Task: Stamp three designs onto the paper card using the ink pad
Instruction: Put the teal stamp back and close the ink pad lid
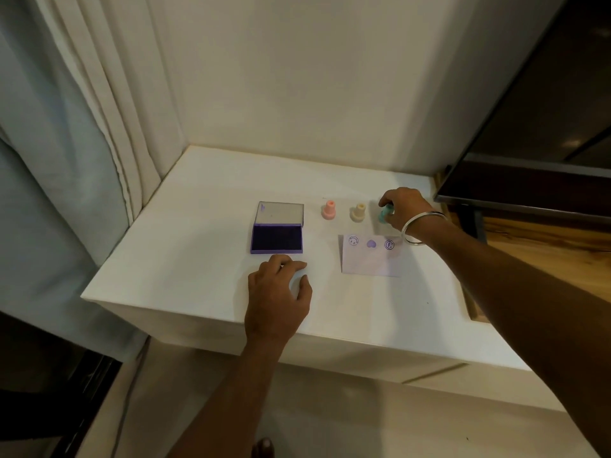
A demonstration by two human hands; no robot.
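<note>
A white paper card (372, 262) lies on the white table (185, 259) and bears three purple prints along its top edge: two round faces and a heart. Left of it sits a purple ink pad (277, 238) with its clear lid raised. Behind the card stand a pink stamp (329, 210) and a cream stamp (358, 212). My right hand (403, 206) grips a teal stamp (384, 215) tilted just right of the cream one. My left hand (281, 292) rests flat on the table in front of the ink pad, holding nothing.
A dark TV screen (535, 133) on a stand rises at the right over a wooden surface (545, 246). Curtains (82, 127) hang at the left, and a white wall backs the table. The table's front edge runs just below my left hand.
</note>
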